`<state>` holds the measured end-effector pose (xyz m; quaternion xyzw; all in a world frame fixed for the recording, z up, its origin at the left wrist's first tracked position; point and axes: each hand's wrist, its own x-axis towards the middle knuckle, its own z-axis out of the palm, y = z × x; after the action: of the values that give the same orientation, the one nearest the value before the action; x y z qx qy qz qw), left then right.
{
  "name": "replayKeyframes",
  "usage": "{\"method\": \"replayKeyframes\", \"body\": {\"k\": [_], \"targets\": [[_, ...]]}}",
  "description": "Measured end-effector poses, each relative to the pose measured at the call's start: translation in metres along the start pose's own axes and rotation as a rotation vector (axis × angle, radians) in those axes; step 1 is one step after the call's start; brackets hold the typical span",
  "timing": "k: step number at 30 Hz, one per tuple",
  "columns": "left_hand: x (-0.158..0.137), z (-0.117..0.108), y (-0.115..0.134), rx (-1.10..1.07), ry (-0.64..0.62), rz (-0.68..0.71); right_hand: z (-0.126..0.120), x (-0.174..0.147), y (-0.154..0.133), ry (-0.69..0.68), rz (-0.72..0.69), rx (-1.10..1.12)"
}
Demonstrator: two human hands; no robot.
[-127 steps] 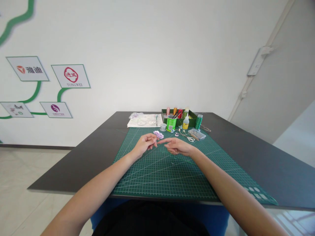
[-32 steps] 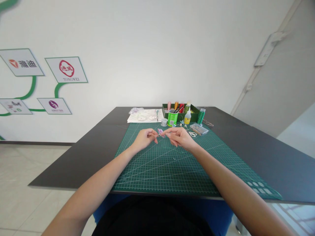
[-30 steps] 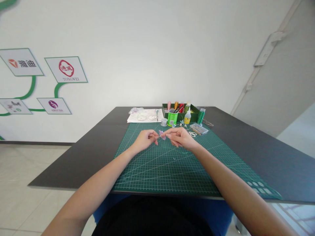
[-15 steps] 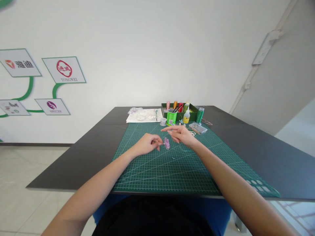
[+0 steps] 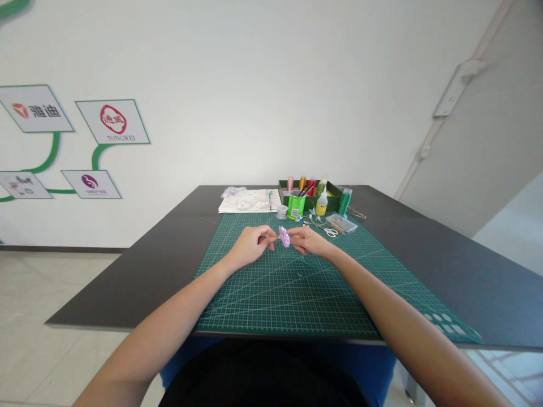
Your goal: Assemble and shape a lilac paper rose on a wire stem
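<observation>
One broad matte-black table [image 5: 156,254] spanned the lower half of the frame, a dark-green gridded cutting mat [image 5: 280,305] across its middle. Over the mat, centre frame, hung the bare left hand [image 5: 255,243], thumb and fingertips pinched together, and the bare right hand [image 5: 309,241], fingers gathered opposite. Between them, the small, pale-purple, layered flower [image 5: 284,237]; whether the right fingers gripped or merely brushed it, I couldn't tell! Last, its thin stem [image 5: 277,238], caught in that left pinch. Doing this well, I judged, called for a steady stem and feather-light fingers, lest the flower crease.
</observation>
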<state>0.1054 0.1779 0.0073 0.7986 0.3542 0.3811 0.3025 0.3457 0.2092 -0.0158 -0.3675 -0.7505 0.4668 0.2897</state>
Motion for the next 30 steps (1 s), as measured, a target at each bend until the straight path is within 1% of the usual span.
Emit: {"method": "replayKeyframes", "body": {"k": [9,18,22,30], "targets": [[0.002,-0.002,-0.007,-0.092,0.164,-0.051,0.011,-0.004,-0.008,-0.151,0.014,0.088],[0.003,-0.003,-0.016,-0.145,0.221,-0.107,0.006,-0.011,-0.017,-0.266,-0.01,0.147],[0.005,-0.002,-0.019,-0.235,0.219,-0.155,0.005,-0.012,-0.019,-0.304,-0.023,0.144],[0.009,0.003,-0.026,-0.567,0.108,-0.282,0.008,-0.012,-0.025,-0.348,-0.024,0.074]]}}
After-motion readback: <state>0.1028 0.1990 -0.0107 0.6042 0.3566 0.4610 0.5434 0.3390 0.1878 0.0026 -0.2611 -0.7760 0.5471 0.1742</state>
